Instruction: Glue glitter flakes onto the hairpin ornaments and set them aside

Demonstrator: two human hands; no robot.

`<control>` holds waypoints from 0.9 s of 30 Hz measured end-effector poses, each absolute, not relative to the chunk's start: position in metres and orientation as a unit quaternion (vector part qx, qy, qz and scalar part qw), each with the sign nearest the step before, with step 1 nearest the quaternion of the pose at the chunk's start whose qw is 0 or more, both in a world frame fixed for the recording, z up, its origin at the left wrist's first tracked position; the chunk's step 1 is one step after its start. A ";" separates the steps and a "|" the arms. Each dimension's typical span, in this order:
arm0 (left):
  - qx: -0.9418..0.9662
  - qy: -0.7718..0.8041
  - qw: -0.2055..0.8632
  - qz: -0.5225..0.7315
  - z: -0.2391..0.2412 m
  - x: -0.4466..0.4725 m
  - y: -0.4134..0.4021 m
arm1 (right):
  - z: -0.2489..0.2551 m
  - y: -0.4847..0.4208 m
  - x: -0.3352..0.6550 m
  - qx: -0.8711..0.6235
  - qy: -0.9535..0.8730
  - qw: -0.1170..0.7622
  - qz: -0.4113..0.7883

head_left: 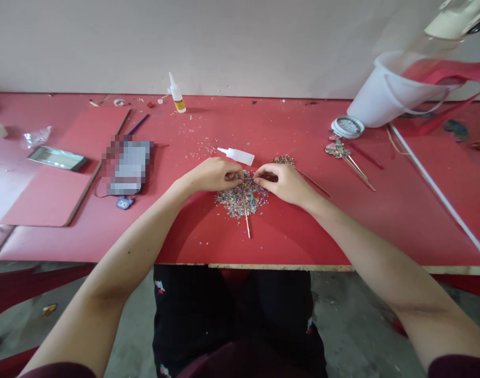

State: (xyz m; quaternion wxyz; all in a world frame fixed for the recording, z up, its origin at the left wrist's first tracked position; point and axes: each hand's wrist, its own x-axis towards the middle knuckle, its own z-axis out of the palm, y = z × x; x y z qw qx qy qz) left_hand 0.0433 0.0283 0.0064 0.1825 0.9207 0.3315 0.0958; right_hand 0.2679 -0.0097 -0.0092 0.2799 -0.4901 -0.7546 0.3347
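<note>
A gold hair stick (246, 218) lies over a heap of small multicoloured stone chips (232, 202) near the table's front edge. My left hand (219, 174) pinches the stick's upper end, thumb and fingertips closed. Just opposite, my right hand (285, 181) has its thumb and forefinger pinched together by that same end; whatever small thing is between them is too small to make out. The stick's head is largely hidden by my fingers. Behind my hands lies a white glue bottle (240, 156), and a second gold hair stick (312, 182) with an openwork head is partly covered by my right hand.
A yellow-labelled glue bottle (177, 97) stands at the back. On the right are a decorated hairpin (340, 149), a round tin (347, 126) and a tilted white bucket (381, 94). A blurred-out phone-like object (129, 165), a metal tray (57, 158) and a board (46, 202) lie left.
</note>
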 end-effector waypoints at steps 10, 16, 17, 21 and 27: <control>0.926 0.330 0.170 0.069 0.009 0.044 0.027 | -0.010 -0.009 0.270 -0.479 -0.766 0.275 0.329; 0.928 0.328 0.164 0.070 0.009 0.044 0.027 | -0.009 -0.008 0.270 -0.480 -0.766 0.272 0.330; 0.928 0.328 0.164 0.071 0.009 0.044 0.027 | -0.009 -0.008 0.270 -0.481 -0.765 0.272 0.329; 0.928 0.329 0.155 0.085 0.008 0.044 0.027 | -0.010 -0.010 0.269 -0.489 -0.765 0.274 0.319; 0.928 0.323 0.164 0.089 0.008 0.042 0.027 | -0.008 -0.012 0.267 -0.490 -0.762 0.280 0.317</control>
